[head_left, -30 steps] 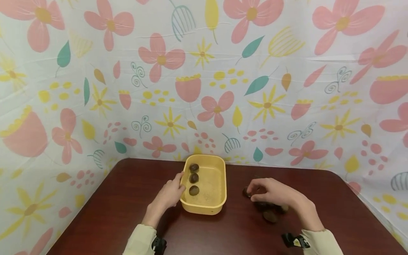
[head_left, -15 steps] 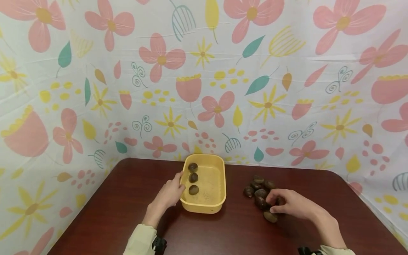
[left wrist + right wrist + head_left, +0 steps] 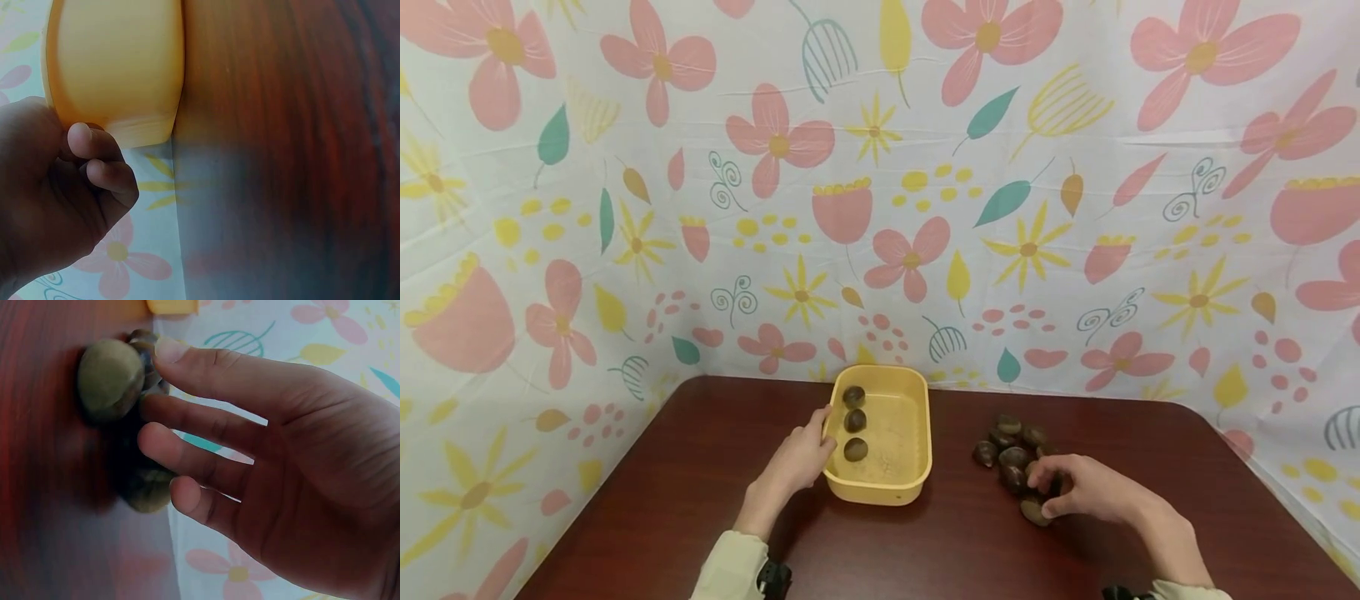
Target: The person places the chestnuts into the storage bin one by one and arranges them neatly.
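In the head view my left hand [image 3: 793, 460] grips the left rim of a yellow plastic tray [image 3: 880, 493]. Its thumb and fingers close on the rim in the left wrist view, where the tray wall [image 3: 119, 62] shows. Three brown, rounded clams [image 3: 855, 420] line the tray's left side. My right hand [image 3: 1097, 490] reaches over the near right side of a pile of dark clams [image 3: 1013, 458], nothing pinched in it. In the right wrist view its fingers are loosely bent and apart, the thumb tip close to a greenish-brown clam [image 3: 109, 381].
Both the tray and the pile lie on a dark red-brown wooden table [image 3: 940, 550]. A white cloth [image 3: 880, 317] with a floral print hangs behind the table and along its sides. Black wrist straps [image 3: 772, 577] sit at the sleeves.
My right hand has moved from the pile's far left part to its near right side, uncovering the clams, then dipped slightly closer. The left hand and tray stay in place.
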{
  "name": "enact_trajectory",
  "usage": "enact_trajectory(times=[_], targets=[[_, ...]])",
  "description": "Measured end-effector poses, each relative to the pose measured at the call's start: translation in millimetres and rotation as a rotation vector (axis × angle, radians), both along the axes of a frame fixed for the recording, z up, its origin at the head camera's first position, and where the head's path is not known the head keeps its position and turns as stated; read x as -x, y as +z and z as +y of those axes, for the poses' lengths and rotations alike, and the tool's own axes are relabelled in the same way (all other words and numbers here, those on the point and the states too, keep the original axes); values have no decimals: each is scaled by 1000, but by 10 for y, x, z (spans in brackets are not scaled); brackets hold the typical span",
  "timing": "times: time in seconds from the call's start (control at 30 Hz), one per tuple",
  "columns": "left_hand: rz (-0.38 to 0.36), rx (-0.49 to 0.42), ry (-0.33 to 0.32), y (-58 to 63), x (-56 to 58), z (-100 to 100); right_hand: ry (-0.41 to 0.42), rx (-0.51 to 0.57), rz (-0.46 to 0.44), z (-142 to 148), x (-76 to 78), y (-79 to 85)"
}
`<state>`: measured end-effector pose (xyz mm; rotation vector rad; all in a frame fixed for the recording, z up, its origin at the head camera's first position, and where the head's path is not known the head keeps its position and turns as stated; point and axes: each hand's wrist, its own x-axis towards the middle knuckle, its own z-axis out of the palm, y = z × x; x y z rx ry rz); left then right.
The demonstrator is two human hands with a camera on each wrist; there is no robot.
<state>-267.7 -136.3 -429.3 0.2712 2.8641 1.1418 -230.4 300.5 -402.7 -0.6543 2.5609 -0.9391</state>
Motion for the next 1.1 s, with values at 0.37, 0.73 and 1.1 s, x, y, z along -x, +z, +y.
enact_trajectory(times=[0.37, 0.73, 1.1], targets=[[-18, -15, 1, 16, -17, -2, 4, -80, -12, 13, 14, -70], [-17, -18, -1, -6, -6, -10, -9, -113, 23, -43, 6, -99], [-10, -8, -14, 1, -14, -3, 59, -1, 91, -102, -15, 28]])
